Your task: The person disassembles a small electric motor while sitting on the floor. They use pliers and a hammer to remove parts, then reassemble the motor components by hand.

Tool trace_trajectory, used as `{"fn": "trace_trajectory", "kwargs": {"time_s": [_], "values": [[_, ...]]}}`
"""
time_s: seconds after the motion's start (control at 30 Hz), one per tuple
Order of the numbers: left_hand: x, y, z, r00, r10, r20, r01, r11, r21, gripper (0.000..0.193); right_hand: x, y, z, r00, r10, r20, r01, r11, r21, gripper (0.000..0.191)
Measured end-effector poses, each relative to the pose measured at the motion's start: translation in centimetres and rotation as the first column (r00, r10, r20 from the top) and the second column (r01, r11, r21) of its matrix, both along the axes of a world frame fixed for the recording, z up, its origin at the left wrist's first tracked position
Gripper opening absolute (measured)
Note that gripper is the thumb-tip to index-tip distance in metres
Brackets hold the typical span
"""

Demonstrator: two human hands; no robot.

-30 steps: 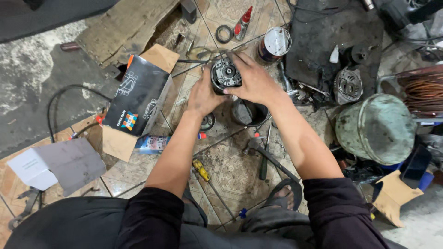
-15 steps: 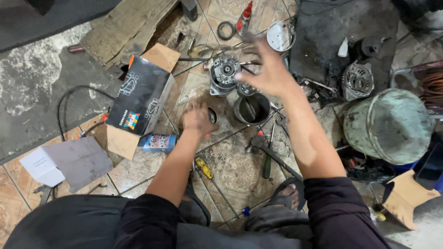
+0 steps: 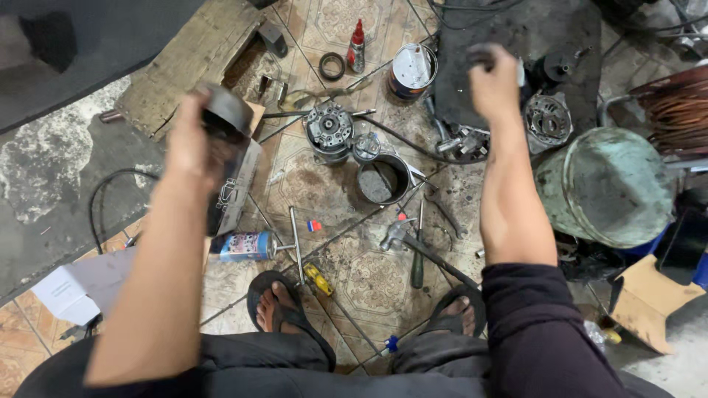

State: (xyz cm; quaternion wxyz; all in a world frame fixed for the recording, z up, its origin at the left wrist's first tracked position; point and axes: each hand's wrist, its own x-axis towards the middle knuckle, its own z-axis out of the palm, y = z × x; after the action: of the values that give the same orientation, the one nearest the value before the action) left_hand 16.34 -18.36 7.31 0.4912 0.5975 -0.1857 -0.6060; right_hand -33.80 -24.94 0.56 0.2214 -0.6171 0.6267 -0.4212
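Observation:
My left hand is raised at the left, closed on a dark round cap-like part; the motion blurs it. At the upper right, my right hand is lifted with its fingers curled around a small dark piece, too blurred to identify. Between my hands, a round grey motor part stands on the tiled floor, touched by neither hand. A metal ring-shaped housing sits just right of it.
Around the floor lie a hammer, screwdrivers, a blue spray can, a tin can, a red-capped bottle and a cardboard box. A green drum and copper coil stand at the right. My sandalled feet are near.
Both hands let go of the motor part, which now stands on the floor. My left hand dipped to the floor, then rose left with the dark cap. My right hand rose to the right.

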Motion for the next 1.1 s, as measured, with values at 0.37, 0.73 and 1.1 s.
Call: {"fn": "trace_trajectory", "kwargs": {"time_s": [0.37, 0.73, 1.1], "values": [[-3.9, 7.4, 15.1, 0.983, -0.097, -0.159, 0.067, 0.981, -0.184, 0.064, 1.7, -5.5, -4.0, 0.818, 0.273, -0.507, -0.175, 0.957, 0.232, 0.050], [-4.2, 2.4, 9.5, 0.943, -0.168, -0.289, 0.113, 0.974, -0.198, 0.078, 2.4, -8.4, -4.3, 0.635, 0.488, -0.598, -0.080, 0.812, 0.578, 0.057], [-5.8, 0.8, 7.8, 0.845, -0.280, -0.455, 0.193, 0.954, -0.229, 0.072, 1.9, -10.0, -5.8, 0.677, 0.518, -0.523, -0.261, 0.833, 0.488, 0.052]]}}
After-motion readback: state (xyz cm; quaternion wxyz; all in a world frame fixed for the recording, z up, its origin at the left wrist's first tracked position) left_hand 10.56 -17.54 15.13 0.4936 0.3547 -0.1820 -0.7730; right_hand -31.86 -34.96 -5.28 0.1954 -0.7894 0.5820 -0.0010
